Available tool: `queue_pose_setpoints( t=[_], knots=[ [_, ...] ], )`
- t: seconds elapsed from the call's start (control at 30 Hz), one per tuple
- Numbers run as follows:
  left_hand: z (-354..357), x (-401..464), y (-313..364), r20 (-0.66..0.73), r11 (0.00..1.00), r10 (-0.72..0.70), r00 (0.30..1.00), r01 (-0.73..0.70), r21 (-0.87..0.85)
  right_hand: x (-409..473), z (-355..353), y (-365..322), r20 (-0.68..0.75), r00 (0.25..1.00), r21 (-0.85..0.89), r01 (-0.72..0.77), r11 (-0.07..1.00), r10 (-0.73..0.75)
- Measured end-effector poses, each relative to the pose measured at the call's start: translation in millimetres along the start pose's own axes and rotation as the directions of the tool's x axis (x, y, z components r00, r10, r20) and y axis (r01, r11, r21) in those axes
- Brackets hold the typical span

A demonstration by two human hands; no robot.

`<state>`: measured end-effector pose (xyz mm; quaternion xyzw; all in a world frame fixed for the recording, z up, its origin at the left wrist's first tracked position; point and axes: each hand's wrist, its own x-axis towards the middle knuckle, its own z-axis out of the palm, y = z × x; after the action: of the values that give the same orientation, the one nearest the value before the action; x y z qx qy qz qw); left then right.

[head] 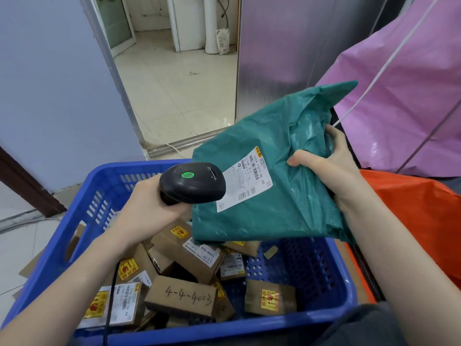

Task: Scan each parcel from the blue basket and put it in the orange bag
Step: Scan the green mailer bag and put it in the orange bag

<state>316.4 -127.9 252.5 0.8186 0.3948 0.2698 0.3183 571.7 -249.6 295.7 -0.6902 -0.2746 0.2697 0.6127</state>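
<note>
My right hand [331, 166] grips a green plastic mailer parcel [269, 171] by its right side, held above the blue basket [341, 290]. The parcel's white shipping label [245, 181] faces up. My left hand [152, 206] grips a black barcode scanner [192, 183] whose green light is lit, its head right next to the label. Several cardboard box parcels [182, 295] lie in the basket below. The orange bag [424, 221] sits just right of the basket.
A pink bag [411, 96] hangs at the upper right with a white cord across it. An open doorway with tiled floor [179, 83] lies ahead. The scanner's black cable [109, 308] runs down over the basket's near left.
</note>
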Motion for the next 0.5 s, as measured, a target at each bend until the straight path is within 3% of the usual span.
queue_pose_setpoints(
  t=[0.27, 0.5],
  knots=[
    [49, 4, 68, 0.139, 0.994, 0.028, 0.990, -0.013, -0.112, -8, -87, -19, -0.311, 0.929, -0.242, 0.129, 0.962, -0.203],
    [110, 7, 124, 0.236, 0.986, 0.099, 0.967, -0.064, -0.151, -11, -160, -4, -0.482, 0.866, -0.055, 0.119, 0.991, -0.131]
  ],
)
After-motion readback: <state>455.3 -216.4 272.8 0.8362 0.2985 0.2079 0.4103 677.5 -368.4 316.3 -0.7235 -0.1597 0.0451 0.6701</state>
